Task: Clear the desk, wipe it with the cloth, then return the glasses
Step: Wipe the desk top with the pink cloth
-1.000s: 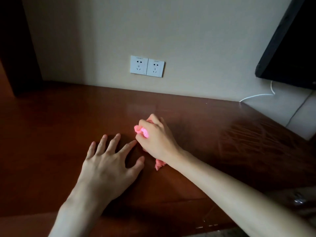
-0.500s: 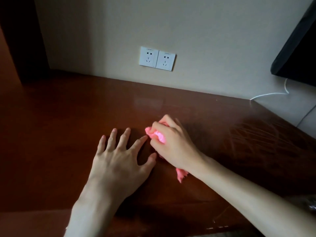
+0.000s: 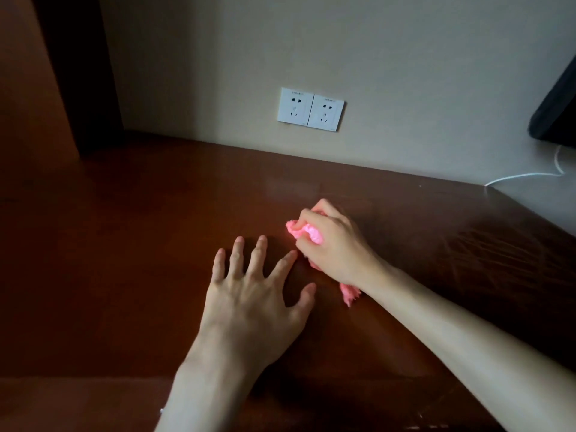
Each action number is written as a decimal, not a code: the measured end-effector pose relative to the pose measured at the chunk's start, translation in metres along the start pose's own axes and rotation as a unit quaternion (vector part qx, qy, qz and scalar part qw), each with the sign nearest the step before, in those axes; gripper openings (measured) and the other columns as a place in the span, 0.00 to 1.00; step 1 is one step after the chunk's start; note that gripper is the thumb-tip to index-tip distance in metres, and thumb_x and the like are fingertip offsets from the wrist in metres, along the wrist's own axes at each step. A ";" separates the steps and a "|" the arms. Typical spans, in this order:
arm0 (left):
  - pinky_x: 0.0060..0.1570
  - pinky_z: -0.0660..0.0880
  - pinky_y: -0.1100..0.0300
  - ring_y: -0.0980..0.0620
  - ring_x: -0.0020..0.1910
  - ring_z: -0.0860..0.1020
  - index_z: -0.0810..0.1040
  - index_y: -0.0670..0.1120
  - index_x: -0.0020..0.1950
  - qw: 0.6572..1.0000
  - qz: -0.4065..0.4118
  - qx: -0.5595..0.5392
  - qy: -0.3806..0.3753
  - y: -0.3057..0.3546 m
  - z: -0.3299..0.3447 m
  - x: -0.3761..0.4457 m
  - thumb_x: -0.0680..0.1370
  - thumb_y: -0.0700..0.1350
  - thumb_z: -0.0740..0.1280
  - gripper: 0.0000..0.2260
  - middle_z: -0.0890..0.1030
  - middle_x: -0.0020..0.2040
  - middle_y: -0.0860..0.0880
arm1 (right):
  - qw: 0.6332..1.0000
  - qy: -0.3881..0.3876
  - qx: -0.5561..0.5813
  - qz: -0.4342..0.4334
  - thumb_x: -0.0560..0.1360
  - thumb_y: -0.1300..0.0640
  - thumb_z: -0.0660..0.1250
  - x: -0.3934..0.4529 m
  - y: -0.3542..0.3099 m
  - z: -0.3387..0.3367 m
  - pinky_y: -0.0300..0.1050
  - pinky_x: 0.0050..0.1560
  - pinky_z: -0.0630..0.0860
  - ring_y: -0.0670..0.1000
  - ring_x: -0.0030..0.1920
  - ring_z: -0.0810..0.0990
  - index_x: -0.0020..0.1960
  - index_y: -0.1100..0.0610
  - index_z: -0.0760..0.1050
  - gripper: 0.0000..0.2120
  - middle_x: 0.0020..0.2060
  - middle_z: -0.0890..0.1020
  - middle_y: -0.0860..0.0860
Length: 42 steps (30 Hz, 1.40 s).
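Observation:
My right hand (image 3: pixel 335 244) grips a bunched pink cloth (image 3: pixel 307 232) and holds it down on the dark red-brown desk (image 3: pixel 124 244), near the middle. One tail of the cloth sticks out under my wrist. Just to its left, my left hand (image 3: pixel 255 291) lies flat on the desk with fingers spread. No glasses are in view.
A double white wall socket (image 3: pixel 310 109) sits above the desk's back edge. A black screen (image 3: pixel 558 110) hangs at the upper right, with a white cable (image 3: pixel 530 175) below it. A dark upright panel (image 3: pixel 78 73) bounds the desk at the left.
The view has shifted so both hands and the socket sit further right in frame. My right hand and the cloth have barely moved relative to my left hand.

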<state>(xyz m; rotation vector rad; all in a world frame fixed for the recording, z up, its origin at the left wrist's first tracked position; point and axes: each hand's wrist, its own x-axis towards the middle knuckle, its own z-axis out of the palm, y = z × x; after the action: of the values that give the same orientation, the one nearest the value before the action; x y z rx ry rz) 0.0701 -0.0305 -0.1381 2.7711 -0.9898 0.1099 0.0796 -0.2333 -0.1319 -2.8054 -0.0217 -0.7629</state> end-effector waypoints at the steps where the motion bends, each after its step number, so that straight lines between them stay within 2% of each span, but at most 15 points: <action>1: 0.78 0.39 0.43 0.43 0.81 0.40 0.44 0.64 0.81 1.000 0.001 -0.001 0.000 0.000 0.000 0.000 0.77 0.72 0.39 0.33 0.43 0.83 0.49 | 1.000 0.004 -0.012 0.011 0.78 0.50 0.67 0.010 0.003 0.003 0.47 0.47 0.76 0.54 0.52 0.76 0.51 0.50 0.77 0.05 0.50 0.73 0.48; 5: 0.78 0.39 0.43 0.44 0.81 0.39 0.44 0.65 0.81 1.000 0.001 0.000 -0.002 0.000 -0.001 -0.001 0.74 0.72 0.36 0.34 0.42 0.83 0.50 | 0.996 0.017 -0.057 0.066 0.77 0.51 0.66 0.046 0.007 0.023 0.49 0.48 0.74 0.61 0.55 0.75 0.53 0.54 0.77 0.09 0.51 0.74 0.53; 8: 0.78 0.39 0.43 0.44 0.81 0.39 0.44 0.64 0.81 1.000 0.003 0.001 -0.002 -0.002 0.000 -0.001 0.77 0.72 0.38 0.33 0.42 0.83 0.50 | 0.998 0.014 -0.039 0.051 0.78 0.51 0.67 0.036 0.002 0.020 0.46 0.46 0.71 0.57 0.54 0.75 0.54 0.53 0.78 0.08 0.52 0.74 0.51; 10: 0.78 0.39 0.43 0.44 0.81 0.39 0.44 0.64 0.81 1.000 0.000 -0.001 0.000 -0.001 0.000 -0.001 0.78 0.72 0.40 0.32 0.42 0.83 0.49 | 0.999 0.015 -0.025 0.012 0.78 0.50 0.67 0.019 0.004 0.015 0.46 0.45 0.73 0.54 0.52 0.75 0.51 0.52 0.77 0.06 0.49 0.73 0.48; 13: 0.78 0.38 0.43 0.44 0.81 0.39 0.44 0.64 0.81 1.000 -0.002 -0.006 0.004 0.000 0.002 -0.001 0.78 0.72 0.40 0.32 0.42 0.83 0.49 | 1.000 0.002 0.000 0.005 0.77 0.49 0.68 0.017 0.008 0.010 0.47 0.46 0.75 0.53 0.50 0.76 0.50 0.50 0.77 0.06 0.49 0.73 0.47; 18: 0.79 0.40 0.44 0.44 0.81 0.40 0.43 0.65 0.80 1.000 0.000 0.007 -0.001 -0.001 0.000 -0.001 0.73 0.73 0.35 0.36 0.42 0.83 0.50 | 0.995 0.016 -0.057 0.080 0.76 0.49 0.66 0.057 0.012 0.025 0.49 0.49 0.74 0.61 0.57 0.75 0.54 0.53 0.78 0.10 0.53 0.76 0.55; 24: 0.78 0.38 0.44 0.44 0.81 0.38 0.44 0.65 0.81 1.000 -0.005 0.005 -0.005 0.001 0.000 0.001 0.77 0.73 0.39 0.33 0.41 0.83 0.50 | 0.999 0.002 -0.019 0.025 0.78 0.48 0.67 0.026 0.019 0.019 0.46 0.47 0.74 0.53 0.52 0.76 0.55 0.51 0.78 0.10 0.52 0.73 0.47; 30: 0.78 0.39 0.44 0.45 0.81 0.39 0.43 0.65 0.80 1.000 -0.006 0.014 -0.004 0.000 -0.004 -0.001 0.73 0.73 0.34 0.36 0.42 0.83 0.50 | 0.993 0.015 -0.062 0.097 0.76 0.50 0.65 0.069 0.013 0.030 0.54 0.53 0.76 0.64 0.57 0.74 0.55 0.53 0.78 0.11 0.56 0.76 0.57; 34: 0.78 0.37 0.45 0.44 0.81 0.38 0.43 0.65 0.81 1.000 -0.004 0.006 -0.005 0.002 -0.002 -0.002 0.77 0.73 0.38 0.33 0.42 0.83 0.50 | 0.999 -0.001 -0.029 0.025 0.78 0.48 0.66 0.036 0.016 0.026 0.50 0.50 0.76 0.56 0.55 0.74 0.56 0.52 0.77 0.10 0.55 0.74 0.51; 36: 0.78 0.37 0.45 0.44 0.81 0.39 0.44 0.65 0.81 1.000 -0.008 0.006 -0.003 0.000 -0.002 -0.001 0.77 0.73 0.39 0.33 0.42 0.83 0.50 | 1.000 -0.009 -0.009 0.013 0.78 0.47 0.66 0.036 0.022 0.020 0.48 0.47 0.76 0.54 0.51 0.76 0.53 0.51 0.77 0.09 0.52 0.73 0.49; 37: 0.78 0.38 0.45 0.45 0.81 0.39 0.44 0.65 0.81 1.000 -0.009 0.002 -0.005 0.000 -0.001 -0.001 0.76 0.74 0.38 0.34 0.42 0.83 0.50 | 1.000 -0.008 -0.013 0.013 0.78 0.47 0.66 0.045 0.024 0.020 0.49 0.47 0.77 0.56 0.51 0.77 0.52 0.51 0.77 0.08 0.51 0.73 0.49; 40: 0.79 0.39 0.45 0.45 0.81 0.39 0.43 0.66 0.80 1.000 -0.007 0.013 -0.016 0.003 -0.003 -0.002 0.72 0.74 0.34 0.36 0.43 0.83 0.51 | 0.996 -0.002 -0.038 0.085 0.76 0.48 0.66 0.068 0.020 0.026 0.53 0.53 0.77 0.62 0.57 0.75 0.53 0.51 0.78 0.09 0.54 0.75 0.54; 42: 0.79 0.40 0.44 0.45 0.81 0.40 0.43 0.65 0.80 0.999 -0.009 0.012 -0.030 0.002 -0.006 -0.002 0.72 0.73 0.33 0.37 0.42 0.83 0.51 | 0.997 0.003 -0.038 0.072 0.77 0.49 0.66 0.066 0.016 0.029 0.52 0.54 0.76 0.61 0.57 0.74 0.54 0.52 0.78 0.10 0.55 0.75 0.55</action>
<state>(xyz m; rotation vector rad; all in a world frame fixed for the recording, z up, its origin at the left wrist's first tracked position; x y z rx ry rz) 0.0666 -0.0294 -0.1320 2.8208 -0.9835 0.0358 0.1525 -0.2451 -0.1263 -2.8385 0.2121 -0.7527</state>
